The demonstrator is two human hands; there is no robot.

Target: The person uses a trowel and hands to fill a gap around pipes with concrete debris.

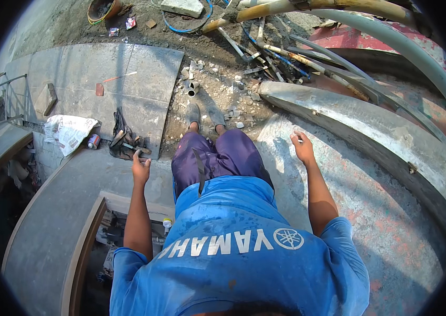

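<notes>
My left hand (141, 168) hangs with its fingers apart and nothing in it, just below a black bag (119, 126) with tools lying around it. My right hand (302, 147) is held out over the worn concrete surface (325, 170), its fingers loosely bent and empty. Between the hands are my purple shorts (217, 158) and, farther off, my grey shoes (192, 114) on gravelly ground. Short pieces of pipe (191, 92) lie just ahead of the shoes. A white sack (69, 132) and a small container (93, 141) lie left of the bag.
A large grey board (88, 79) lies at the left, bearing a stone block (46, 99) and a reddish fragment (99, 89). Cabinet-like openings with wooden edges (82, 252) are at lower left. Pipes and bamboo (270, 12) crowd the upper right, above a curved concrete ledge (357, 118).
</notes>
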